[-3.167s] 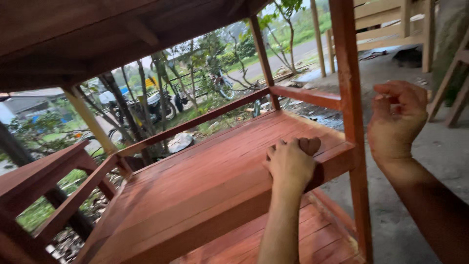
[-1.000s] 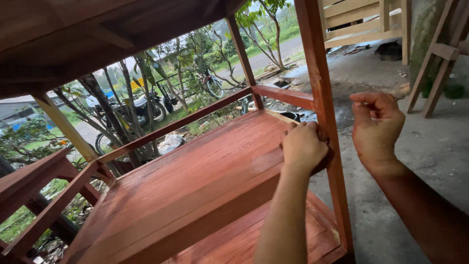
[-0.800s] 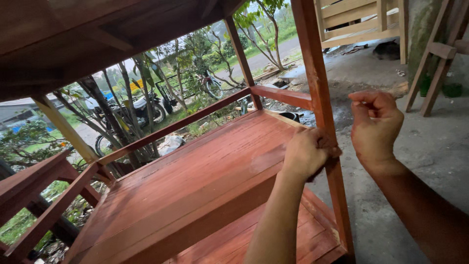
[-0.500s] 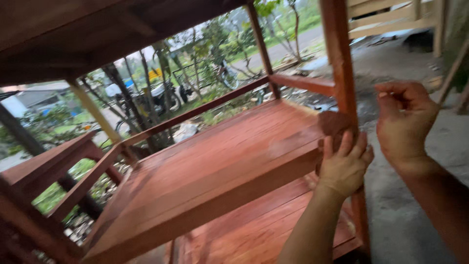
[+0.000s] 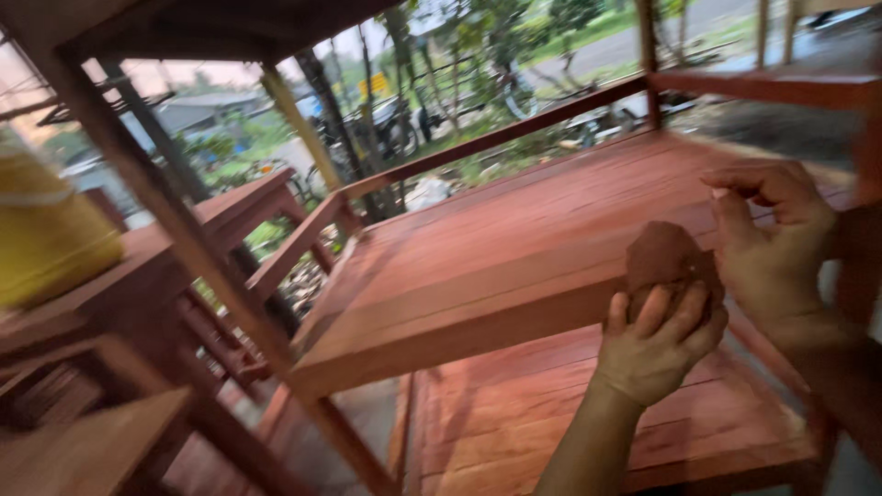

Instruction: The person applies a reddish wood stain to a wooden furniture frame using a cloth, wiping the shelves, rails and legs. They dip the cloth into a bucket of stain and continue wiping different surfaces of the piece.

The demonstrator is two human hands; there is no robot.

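I have the left hand (image 5: 654, 344) off the corner post now and drawn out along the front edge of the shelf (image 5: 514, 266), where half a second ago it was pressed against the post. Its fingers are curled shut around a reddish-brown pad (image 5: 663, 260), which sits against the shelf's front edge. The right hand (image 5: 772, 248) hovers just right of the pad, its fingers bent loosely with thumb and forefinger drawn close, pinching nothing that I can make out. I judge the rubbing has passed from the post to the shelf edge. The shelf is red-stained planks, smooth, with another like it below. Left of the shelf stand more stained frames and a blurred yellow container (image 5: 46, 230). Behind the shelf a rail (image 5: 496, 138), then trees and parked motorbikes.
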